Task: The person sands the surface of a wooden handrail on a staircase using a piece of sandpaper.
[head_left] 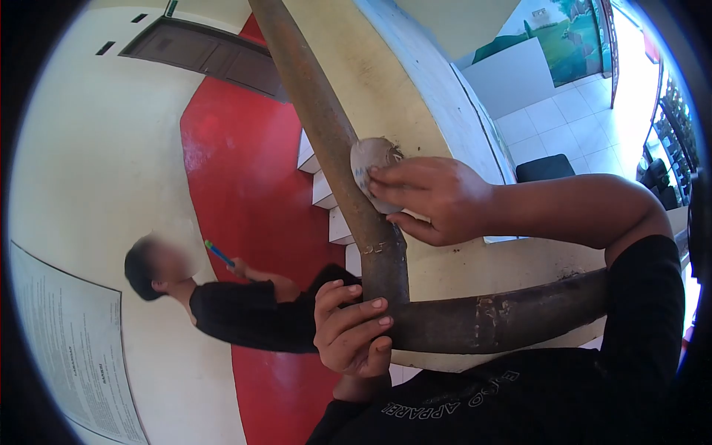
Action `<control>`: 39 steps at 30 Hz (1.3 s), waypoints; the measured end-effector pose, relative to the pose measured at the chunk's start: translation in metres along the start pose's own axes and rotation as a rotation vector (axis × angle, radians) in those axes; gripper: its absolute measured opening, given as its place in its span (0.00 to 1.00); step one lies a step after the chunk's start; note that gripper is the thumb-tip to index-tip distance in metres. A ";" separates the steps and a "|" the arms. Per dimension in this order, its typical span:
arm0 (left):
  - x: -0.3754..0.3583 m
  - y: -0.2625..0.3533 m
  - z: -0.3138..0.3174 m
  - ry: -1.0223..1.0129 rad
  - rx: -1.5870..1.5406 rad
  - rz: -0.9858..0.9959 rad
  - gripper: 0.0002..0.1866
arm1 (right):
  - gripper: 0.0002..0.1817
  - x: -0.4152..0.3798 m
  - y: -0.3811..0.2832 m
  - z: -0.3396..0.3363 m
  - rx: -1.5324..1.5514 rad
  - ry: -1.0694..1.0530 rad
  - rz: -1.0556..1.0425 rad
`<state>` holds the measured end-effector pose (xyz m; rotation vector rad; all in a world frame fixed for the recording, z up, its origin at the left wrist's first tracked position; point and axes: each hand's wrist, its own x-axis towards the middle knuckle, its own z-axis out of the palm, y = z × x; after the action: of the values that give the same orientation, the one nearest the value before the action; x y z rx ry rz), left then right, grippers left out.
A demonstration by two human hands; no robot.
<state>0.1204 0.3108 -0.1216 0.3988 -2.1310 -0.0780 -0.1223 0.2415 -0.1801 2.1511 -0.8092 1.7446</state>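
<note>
A brown metal pipe railing runs down from the top and joins a thicker curved pipe at a welded corner. My right hand presses a pale, rounded pad with faint lettering against the side of the upper pipe, just above the bend. The fingers lie over the pad's right part, hiding some of it. Below the bend, my left hand is wrapped round the pipe near the corner, fingertips showing on its front.
Another person in dark clothes stands at the left, holding a blue-green object. Behind are a red wall band, white steps and a printed board. A dark chair is at the upper right.
</note>
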 end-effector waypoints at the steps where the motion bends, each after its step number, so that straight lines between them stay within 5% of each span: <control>1: 0.000 0.000 0.000 -0.003 0.002 0.003 0.16 | 0.21 0.000 0.000 0.000 -0.004 0.014 -0.061; 9: 0.013 0.006 -0.004 -0.061 0.027 0.054 0.15 | 0.14 0.009 -0.006 -0.011 0.001 -0.009 -0.105; 13: 0.011 -0.002 -0.009 0.017 -0.009 0.105 0.14 | 0.12 0.035 -0.027 -0.049 0.017 -0.473 -0.060; 18: -0.001 -0.009 -0.002 0.200 -0.093 0.056 0.12 | 0.09 0.054 -0.088 -0.086 -0.093 -0.676 0.140; 24: 0.019 -0.008 -0.005 0.146 -0.075 0.084 0.16 | 0.08 0.081 -0.164 -0.087 -0.304 -0.627 0.061; 30: 0.004 -0.019 0.006 0.172 -0.482 0.213 0.16 | 0.07 0.031 -0.190 -0.067 -0.169 -0.169 0.335; 33: 0.007 -0.039 -0.014 0.290 -0.426 0.243 0.16 | 0.27 0.014 -0.196 -0.049 -0.307 -0.040 0.463; 35: 0.004 -0.080 -0.021 0.303 -0.384 0.160 0.15 | 0.32 0.005 -0.198 -0.027 -0.365 0.015 0.708; 36: 0.009 -0.097 -0.021 0.306 -0.367 0.116 0.14 | 0.30 0.004 -0.198 -0.031 -0.675 -0.190 0.662; 39: 0.018 -0.159 0.006 0.256 -0.498 -0.176 0.15 | 0.23 0.012 -0.195 -0.001 -0.928 -0.208 0.551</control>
<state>0.1465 0.1545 -0.1438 0.2800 -1.7443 -0.6128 -0.0118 0.3973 -0.1399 1.5263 -1.9275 0.9498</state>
